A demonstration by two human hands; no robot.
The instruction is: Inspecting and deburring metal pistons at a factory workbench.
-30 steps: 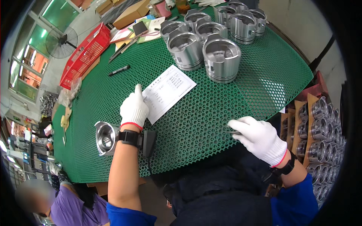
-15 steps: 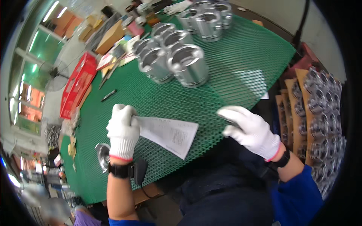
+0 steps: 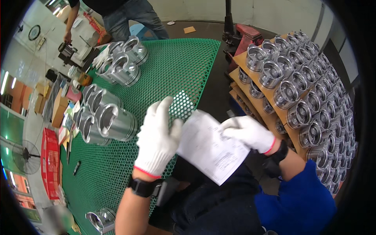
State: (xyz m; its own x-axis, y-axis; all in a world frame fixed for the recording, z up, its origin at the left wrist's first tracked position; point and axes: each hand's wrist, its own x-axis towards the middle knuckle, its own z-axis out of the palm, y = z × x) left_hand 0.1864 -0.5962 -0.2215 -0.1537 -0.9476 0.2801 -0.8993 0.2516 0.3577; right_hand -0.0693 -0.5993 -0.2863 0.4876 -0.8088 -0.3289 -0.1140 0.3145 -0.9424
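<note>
A printed white paper sheet (image 3: 213, 149) hangs tilted over the near edge of the green mesh-covered table (image 3: 172, 58). My right hand (image 3: 250, 133), in a white knit glove, pinches its upper right edge between thumb and fingers. My left hand (image 3: 156, 135), gloved alike, is open beside the sheet's left edge, fingers stretched out and thumb apart; whether the thumb touches the paper I cannot tell. Just left of that hand stands a cluster of shiny metal pistons (image 3: 122, 124). Farther back is a second group of pistons (image 3: 126, 72). Another piston (image 3: 102, 219) lies near my left forearm.
On the right, stacked cardboard layers (image 3: 291, 127) bear many rows of pistons (image 3: 286, 94). A red metal stand (image 3: 248, 36) is behind them. A person in jeans (image 3: 135, 19) stands past the far end. A black marker (image 3: 77, 167) and red tray (image 3: 51, 164) are at left.
The view has swung to the right. The paper sheet has passed from my left hand to my right. My left hand has opened and its fingers have straightened.
</note>
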